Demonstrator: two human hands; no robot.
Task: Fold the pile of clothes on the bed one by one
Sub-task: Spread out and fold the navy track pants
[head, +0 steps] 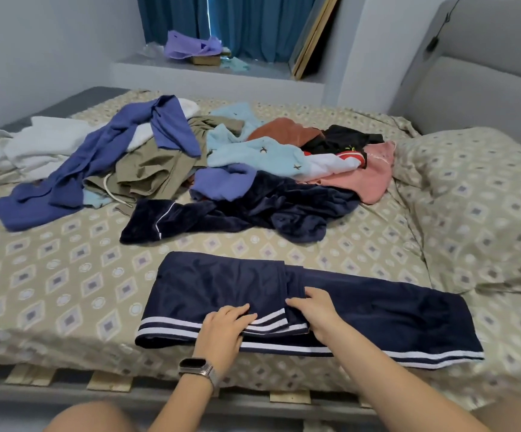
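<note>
Both grips flat, fingers relaxed: left hand [226, 324], right hand [316, 310] press navy trousers [377, 310] on bed [50, 275].

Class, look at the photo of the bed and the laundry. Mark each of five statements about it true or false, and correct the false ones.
1. Both hands rest on the navy trousers. True: the left hand and the right hand lie on them.
2. The trousers have red stripes. False: the stripes are white.
3. The pile lies farther from the person than the trousers. True.
4. The watch is on the right wrist. False: it is on the left wrist.
5. The pillow lies on top of the pile. False: it lies to the right of it, on the bed.
</note>
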